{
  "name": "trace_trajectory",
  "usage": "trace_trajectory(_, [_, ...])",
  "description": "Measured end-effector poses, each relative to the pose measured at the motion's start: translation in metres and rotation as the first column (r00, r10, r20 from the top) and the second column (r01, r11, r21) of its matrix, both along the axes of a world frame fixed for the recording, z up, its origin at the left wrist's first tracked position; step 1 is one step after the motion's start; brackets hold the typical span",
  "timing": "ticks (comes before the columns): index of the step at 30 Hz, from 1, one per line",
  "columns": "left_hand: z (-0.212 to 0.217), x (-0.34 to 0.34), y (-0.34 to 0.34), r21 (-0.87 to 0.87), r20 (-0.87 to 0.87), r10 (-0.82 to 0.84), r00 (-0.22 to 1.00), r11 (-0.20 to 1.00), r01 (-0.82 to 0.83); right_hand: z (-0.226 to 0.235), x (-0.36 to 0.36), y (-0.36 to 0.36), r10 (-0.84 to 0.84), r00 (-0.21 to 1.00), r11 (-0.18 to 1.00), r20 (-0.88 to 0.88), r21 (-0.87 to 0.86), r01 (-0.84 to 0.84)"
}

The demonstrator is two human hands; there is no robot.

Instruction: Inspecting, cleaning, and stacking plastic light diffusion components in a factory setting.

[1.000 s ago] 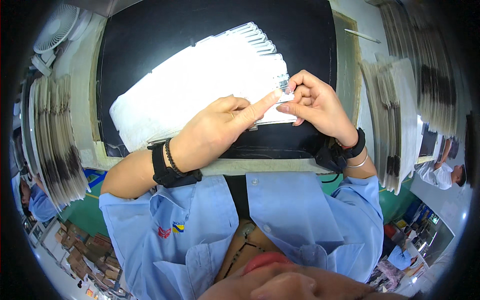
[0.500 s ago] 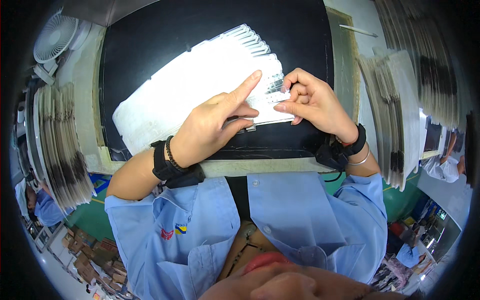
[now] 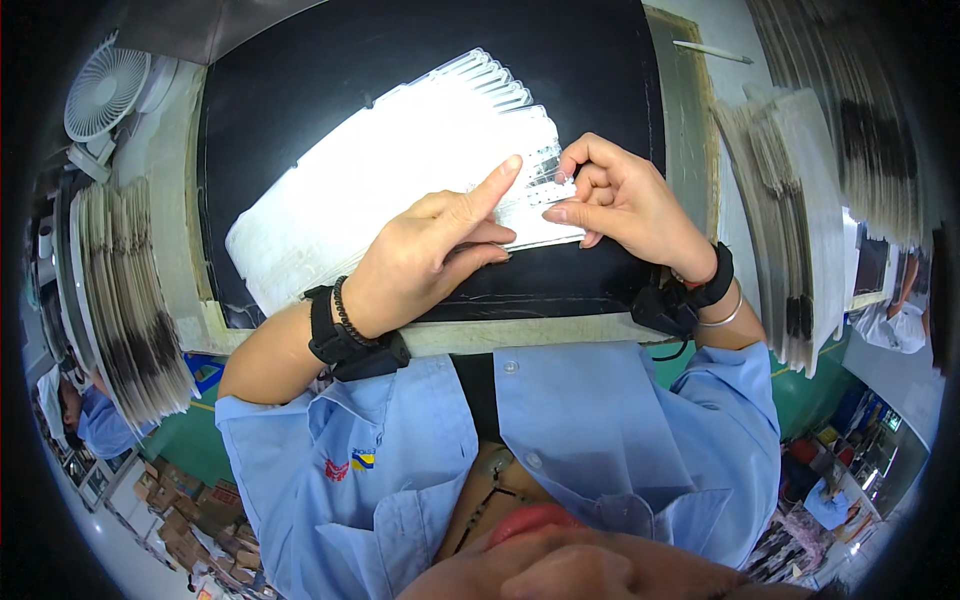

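Note:
A fanned stack of thin white sheets (image 3: 350,190), overexposed in the middle, lies slantwise on a black work mat (image 3: 300,60). Clear-looking tabbed ends spread out along its far right side. My left hand (image 3: 425,240) rests over the stack's near edge, index finger stretched across the sheets, thumb and the other fingers gathered at that edge. At the right end, my right hand (image 3: 630,205) pinches the corner of the sheets between thumb and curled fingers. Small dark markings show on the sheets between my two hands. How many sheets each hand holds is hidden.
Upright bundles of thin sheets stand at the left (image 3: 125,300) and right (image 3: 785,220) of the mat. A white fan (image 3: 105,90) is at the far left, a white pen-like stick (image 3: 715,50) at the far right. Cardboard boxes (image 3: 200,520) and other people appear beyond.
Both hands keep nearly the same place on the stack. My left index finger has lowered slightly; a small metallic-looking bit near the left thumb no longer shows.

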State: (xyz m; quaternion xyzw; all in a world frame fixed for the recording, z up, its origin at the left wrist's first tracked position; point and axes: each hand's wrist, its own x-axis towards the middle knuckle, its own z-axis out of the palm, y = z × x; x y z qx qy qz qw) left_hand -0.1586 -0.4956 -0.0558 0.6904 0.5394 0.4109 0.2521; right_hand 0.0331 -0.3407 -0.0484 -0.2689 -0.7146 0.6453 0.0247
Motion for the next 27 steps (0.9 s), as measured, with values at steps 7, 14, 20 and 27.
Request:
trace_trajectory(7, [0.001,0.005,0.000,0.066,-0.144,-0.040,0.989,0.997,0.050,0.001,-0.001,0.000,0.009,1.000,1.000,0.008,0.009,-0.009])
trace_trajectory(14, [0.006,0.009,-0.003,-0.002,-0.162,-0.014,0.987,1.000,0.014,0.000,-0.001,0.000,0.015,1.000,1.000,0.006,0.014,-0.015])
trace_trajectory(20, [0.004,-0.007,0.004,-0.155,0.039,-0.110,0.993,0.981,0.114,0.000,0.000,0.000,0.016,1.000,1.000,-0.008,0.026,-0.016])
trace_trajectory(27, [0.010,0.000,0.002,-0.225,0.141,0.067,0.988,0.974,-0.034,-0.002,0.000,0.000,0.016,1.000,1.000,-0.006,0.025,-0.015])
